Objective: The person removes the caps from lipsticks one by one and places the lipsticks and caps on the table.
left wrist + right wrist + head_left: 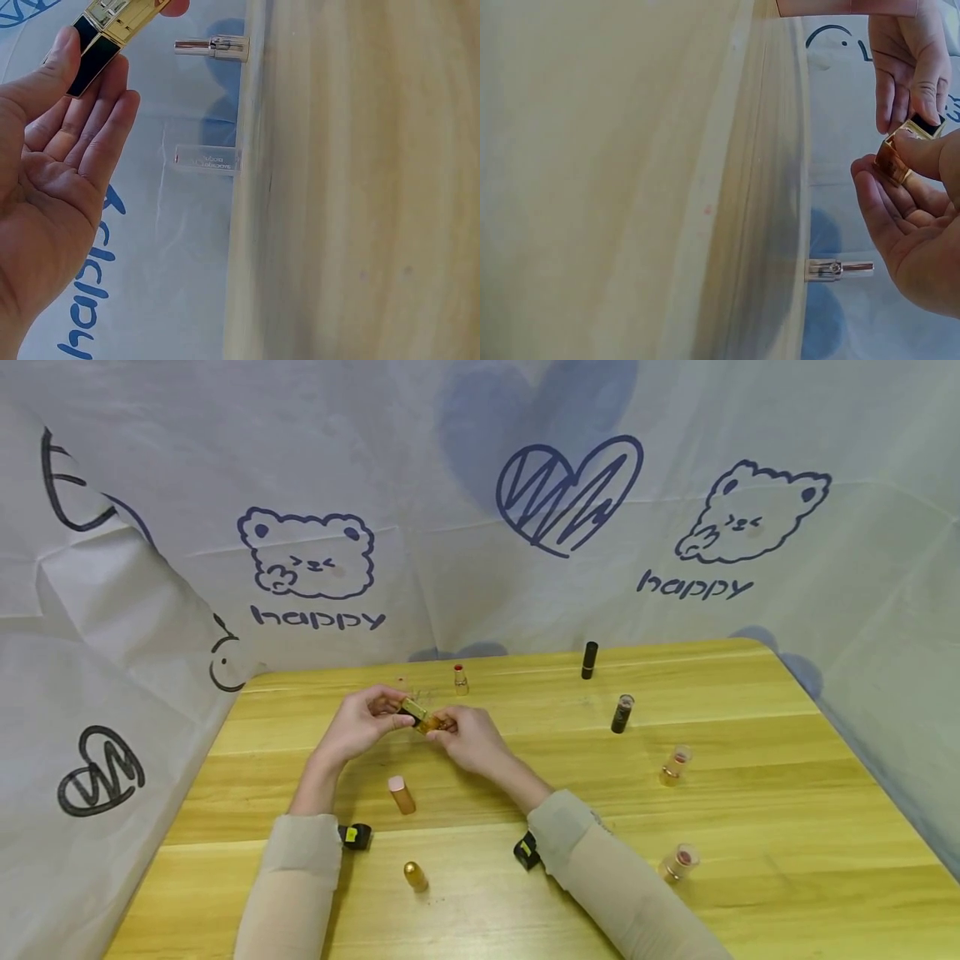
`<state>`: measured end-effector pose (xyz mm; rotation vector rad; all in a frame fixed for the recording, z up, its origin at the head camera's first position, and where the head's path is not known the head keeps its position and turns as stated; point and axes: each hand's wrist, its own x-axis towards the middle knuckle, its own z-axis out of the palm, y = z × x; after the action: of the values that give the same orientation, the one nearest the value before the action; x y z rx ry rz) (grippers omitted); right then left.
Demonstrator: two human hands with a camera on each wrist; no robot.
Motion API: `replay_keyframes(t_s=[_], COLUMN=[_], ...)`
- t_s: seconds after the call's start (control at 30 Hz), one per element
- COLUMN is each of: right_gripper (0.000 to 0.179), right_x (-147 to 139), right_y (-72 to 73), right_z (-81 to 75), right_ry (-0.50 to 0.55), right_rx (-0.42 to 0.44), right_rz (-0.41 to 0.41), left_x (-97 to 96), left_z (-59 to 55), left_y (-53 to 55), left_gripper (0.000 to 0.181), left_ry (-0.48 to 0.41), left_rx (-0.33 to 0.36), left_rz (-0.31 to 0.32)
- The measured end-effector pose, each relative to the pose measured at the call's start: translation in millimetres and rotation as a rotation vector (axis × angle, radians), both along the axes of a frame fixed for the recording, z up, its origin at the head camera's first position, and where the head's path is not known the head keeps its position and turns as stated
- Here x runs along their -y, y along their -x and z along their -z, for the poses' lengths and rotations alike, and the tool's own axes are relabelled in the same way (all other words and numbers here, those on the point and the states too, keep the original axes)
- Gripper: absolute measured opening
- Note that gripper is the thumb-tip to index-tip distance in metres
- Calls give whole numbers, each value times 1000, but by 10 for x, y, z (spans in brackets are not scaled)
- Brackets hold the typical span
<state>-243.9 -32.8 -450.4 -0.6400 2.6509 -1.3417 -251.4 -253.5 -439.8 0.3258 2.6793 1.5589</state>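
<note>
Above the far left part of the table, both hands hold one black-and-gold lipstick case [415, 708] between them. The left hand [363, 722] grips its black end [94, 60] between thumb and fingers. At the other end, the right hand [472, 739] pinches the gold part [892, 160] with the thumb laid over it. Beyond the hands stands an uncapped red lipstick [461, 681] in a shiny base. A clear tube with lettering [208, 159] is upright near it in the left wrist view. Nearer the body, a copper-pink tube [402, 795] stands below the hands.
A gold round-topped tube [415, 877] stands at the front. On the right are a black tube [589, 660], a black tube with a clear top [622, 714], and two clear-topped lipsticks [675, 767]. Behind the wooden table [765, 827] hangs a printed white cloth [442, 527].
</note>
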Motion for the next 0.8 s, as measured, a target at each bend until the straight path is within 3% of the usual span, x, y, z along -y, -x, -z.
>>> replay_keyframes(t_s=[0.33, 0.4, 0.5, 0.6, 0.8], right_gripper=[32, 29, 27, 26, 28], right_x=[-5, -32, -97, -148, -177], right_y=[9, 18, 22, 45, 107], right_z=[-16, 3, 39, 42, -16], right_ry=[-49, -67, -82, -45, 36], right_rx=[-59, -60, -33, -20, -36], right_rz=[-38, -23, 18, 39, 22], left_x=[34, 80, 198, 308, 321], left_z=[-25, -47, -106, -168, -205], left_y=[-29, -33, -77, -113, -81], left_gripper=[35, 37, 37, 37, 40], left_ry=[-13, -33, -89, -138, -112], left_rx=[-1, 3, 14, 3, -15], left_rz=[34, 6, -86, -161, -122])
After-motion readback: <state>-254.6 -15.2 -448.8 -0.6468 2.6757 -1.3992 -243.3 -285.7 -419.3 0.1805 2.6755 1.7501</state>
